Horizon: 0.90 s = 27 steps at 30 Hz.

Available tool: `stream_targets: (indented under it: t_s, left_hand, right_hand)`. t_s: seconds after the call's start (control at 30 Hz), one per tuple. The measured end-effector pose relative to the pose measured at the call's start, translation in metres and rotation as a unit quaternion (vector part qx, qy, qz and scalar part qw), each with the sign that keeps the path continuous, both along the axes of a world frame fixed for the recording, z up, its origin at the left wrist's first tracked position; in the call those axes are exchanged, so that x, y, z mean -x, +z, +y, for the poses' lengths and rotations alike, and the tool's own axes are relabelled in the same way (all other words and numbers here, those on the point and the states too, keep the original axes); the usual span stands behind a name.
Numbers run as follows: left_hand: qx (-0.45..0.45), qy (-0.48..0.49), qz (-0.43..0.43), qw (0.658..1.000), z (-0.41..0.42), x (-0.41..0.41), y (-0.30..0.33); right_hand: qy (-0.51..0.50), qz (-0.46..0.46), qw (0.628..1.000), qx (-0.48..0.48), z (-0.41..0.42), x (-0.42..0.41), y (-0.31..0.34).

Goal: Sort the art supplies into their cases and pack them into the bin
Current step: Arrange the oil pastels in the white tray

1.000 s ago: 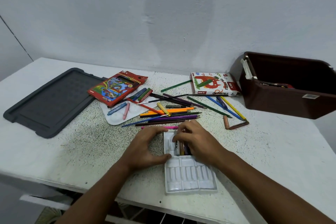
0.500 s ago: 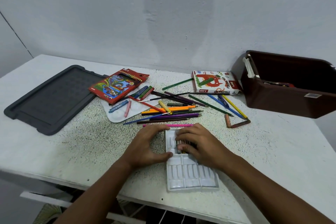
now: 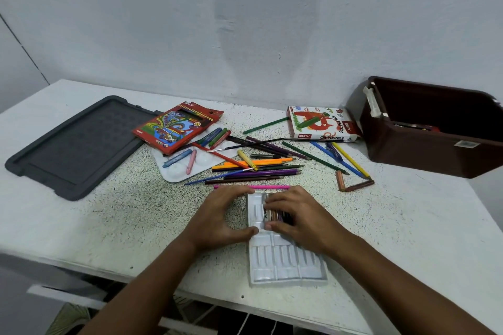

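Note:
A white plastic pastel tray [image 3: 285, 266] lies lengthwise near the table's front edge. My left hand [image 3: 220, 217] grips its far left edge, fingers over the top end and thumb against the side. My right hand [image 3: 304, 217] covers the tray's far half, fingers and thumb curled round a row of dark oil pastels [image 3: 275, 215] lying in the slots. The near slots are bare. Behind lie the oil pastels box [image 3: 321, 124], a red coloured-pencil box [image 3: 177, 128] and the brown bin [image 3: 435, 144] at the right.
Loose coloured pencils [image 3: 258, 168], a pink pencil [image 3: 253, 187] and two brown pastels [image 3: 353, 185] are scattered behind the tray. A white palette [image 3: 177, 174] holds crayons. A grey bin lid [image 3: 76, 144] lies at the left. The table edge runs just below the tray.
My right hand's fingers have spread lower over the pastels in the tray. My left hand keeps its hold on the tray's edge. The tray has barely shifted.

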<state>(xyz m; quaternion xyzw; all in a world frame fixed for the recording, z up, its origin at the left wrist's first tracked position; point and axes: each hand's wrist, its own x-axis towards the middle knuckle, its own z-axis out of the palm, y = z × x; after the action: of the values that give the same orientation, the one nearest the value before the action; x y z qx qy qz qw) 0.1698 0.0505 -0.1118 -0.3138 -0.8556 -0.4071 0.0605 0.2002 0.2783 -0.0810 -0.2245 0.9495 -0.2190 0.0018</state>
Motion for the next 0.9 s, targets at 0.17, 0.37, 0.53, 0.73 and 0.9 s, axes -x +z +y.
stream_targets:
  t_s: [0.17,0.37,0.53,0.73,0.9]
  left_hand:
    - [-0.005,0.0,-0.004,1.0,0.0,0.0,0.002]
    - [-0.016,0.006,-0.031,0.999,-0.002,-0.001,0.001]
    - [-0.007,0.006,-0.053,0.999,-0.004,0.001,-0.001]
    - [0.012,0.026,-0.072,0.997,0.0,0.0,-0.001]
    - [0.022,0.023,-0.065,0.997,0.001,0.0,0.0]
  right_hand:
    - [0.001,-0.002,1.0,0.0,0.001,0.0,-0.001]
    - [-0.022,-0.032,0.998,0.051,0.006,0.002,0.01]
    - [-0.222,0.014,0.972,0.073,0.044,0.04,0.012]
    - [-0.342,0.013,0.938,-0.061,0.093,0.085,0.012]
    - [-0.361,0.0,0.927,-0.102,0.095,0.096,0.009]
